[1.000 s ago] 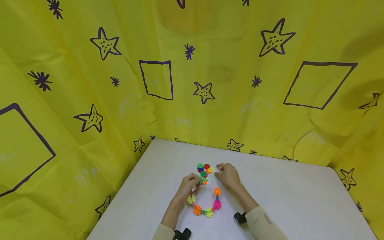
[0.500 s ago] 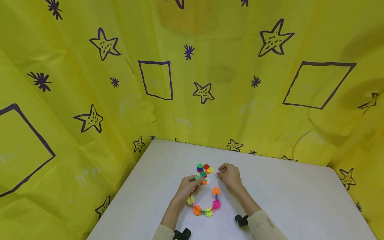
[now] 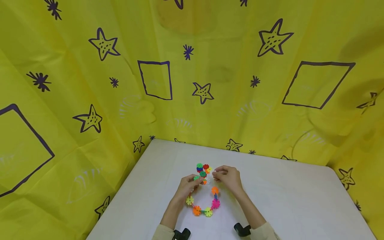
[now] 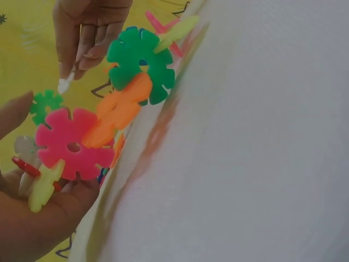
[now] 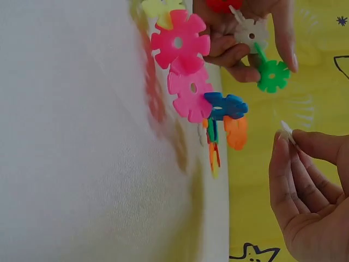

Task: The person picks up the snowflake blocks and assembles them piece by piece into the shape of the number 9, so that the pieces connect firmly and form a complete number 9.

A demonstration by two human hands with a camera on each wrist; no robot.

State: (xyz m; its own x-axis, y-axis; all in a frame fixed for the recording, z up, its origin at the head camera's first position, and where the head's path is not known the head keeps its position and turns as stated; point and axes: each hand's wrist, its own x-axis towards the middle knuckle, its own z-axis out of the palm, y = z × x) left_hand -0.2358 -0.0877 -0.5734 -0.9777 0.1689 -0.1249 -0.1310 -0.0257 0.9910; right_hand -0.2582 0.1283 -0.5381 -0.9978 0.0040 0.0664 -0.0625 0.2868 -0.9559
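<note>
— Pinched between my right hand's [image 3: 229,179] thumb and fingertips is a white flower disc [image 3: 214,173]. My left hand [image 3: 186,189] grips one end of a chain of flower discs [image 3: 197,211].

— From the head, how does that chain lie?

— As an open loop on the side nearer me, curving from my left fingers round to an orange disc [image 3: 215,190]. A green disc [image 3: 196,178] shows at my left fingertips. Just beyond, on the white table [image 3: 270,193], sits a cluster of other discs [image 3: 203,173].

— And from the left wrist?

— A pink disc [image 4: 71,134] stands in front of my left hand, and the chain runs on from it, away from my palm. My right hand shows past the green disc, the white disc pointing down from its fingertips.

— What does the right wrist add?

— The relation I judge matters most: the green disc lies to the left of my right-hand pinch, near but not touching, with my left hand closer to it. It shows its face, while the white disc appears nearly edge-on, its long axis slanting. A translucent disc [image 5: 252,36] sits among my left fingers.
</note>
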